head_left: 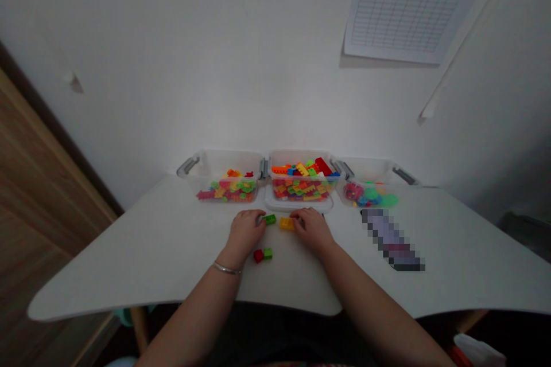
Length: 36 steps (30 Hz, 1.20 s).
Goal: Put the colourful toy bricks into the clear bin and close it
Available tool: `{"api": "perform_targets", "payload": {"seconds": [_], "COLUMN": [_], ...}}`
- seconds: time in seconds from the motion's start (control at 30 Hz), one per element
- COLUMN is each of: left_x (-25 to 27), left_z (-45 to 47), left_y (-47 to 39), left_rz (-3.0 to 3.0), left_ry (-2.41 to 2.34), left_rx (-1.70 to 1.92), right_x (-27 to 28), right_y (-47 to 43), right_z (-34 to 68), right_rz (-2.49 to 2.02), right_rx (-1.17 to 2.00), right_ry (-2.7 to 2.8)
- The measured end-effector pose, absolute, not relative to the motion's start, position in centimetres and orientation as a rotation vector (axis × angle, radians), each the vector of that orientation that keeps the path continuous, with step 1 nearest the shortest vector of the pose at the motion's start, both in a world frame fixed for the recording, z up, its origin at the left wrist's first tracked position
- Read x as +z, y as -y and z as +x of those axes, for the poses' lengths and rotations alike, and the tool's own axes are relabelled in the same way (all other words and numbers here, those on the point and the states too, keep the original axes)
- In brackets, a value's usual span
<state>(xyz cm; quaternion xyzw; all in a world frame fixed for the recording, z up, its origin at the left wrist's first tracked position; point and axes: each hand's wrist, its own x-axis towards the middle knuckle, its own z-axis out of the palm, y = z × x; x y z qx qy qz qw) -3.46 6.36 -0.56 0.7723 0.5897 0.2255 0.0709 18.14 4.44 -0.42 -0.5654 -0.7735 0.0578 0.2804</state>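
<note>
My left hand [247, 230], with a silver bangle at its wrist, has its fingers closed at the left end of a green toy building brick [270, 219]. Facing it across a small gap, my right hand [313, 230] pinches a yellow building brick [286, 223] by its right end. Both bricks are just above or on the white table; which of these I cannot tell. Nearer to me, between my forearms, a red brick [258, 256] and a light green brick [268, 253] lie side by side on the tabletop.
Along the wall stand a left clear box [228, 161], a middle clear box [297, 156] and a right clear box [370, 169], holding colourful toy pieces. A pixelated flat object [392, 241] lies right of my hands. The white table [142, 264] has a curved front edge.
</note>
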Motion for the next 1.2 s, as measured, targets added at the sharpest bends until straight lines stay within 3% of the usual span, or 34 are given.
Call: {"api": "perform_targets", "payload": {"seconds": [0.47,0.67,0.9,1.2], "left_x": [0.0,0.0,-0.2,-0.4], "left_z": [-3.2,-3.3,-3.4,-3.5], "left_y": [-6.0,-6.0,-6.1,-6.3], "left_rz": [2.354,2.379,2.392,2.381], "left_ry": [-1.796,-1.789,-1.779,-1.767], "left_rx": [0.607,0.583,0.571,0.557], "right_x": [-1.2,-1.7,2.9,4.2], "right_y": [-4.3,-5.3,-6.3,-9.7], "right_z": [17.7,18.0,19.6,22.2], "right_rz": [-1.378,-1.147,-1.207,-1.373], "right_rx": [0.301,0.053,-0.364,-0.365], "right_ry": [2.076,1.734,1.44,1.368]}}
